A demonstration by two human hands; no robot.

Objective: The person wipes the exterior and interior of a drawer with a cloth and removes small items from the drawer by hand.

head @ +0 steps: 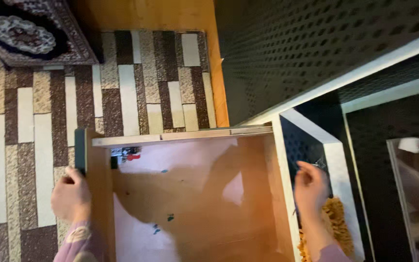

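Observation:
An open wooden drawer fills the middle of the view, its pale bottom showing a few small blue-green spots. My left hand grips the drawer's dark green front panel at the left, fingers curled over its edge. My right hand is at the drawer's right side, against the white cabinet frame, with curled fingers touching a small metal part. An orange shaggy cloth lies just under my right wrist. Whether that hand holds anything is hidden.
A metal fitting with a red piece sits in the drawer's far left corner. A striped brown and cream rug covers the floor on the left, with a dark ornate rug beyond it. Black perforated panels rise on the right.

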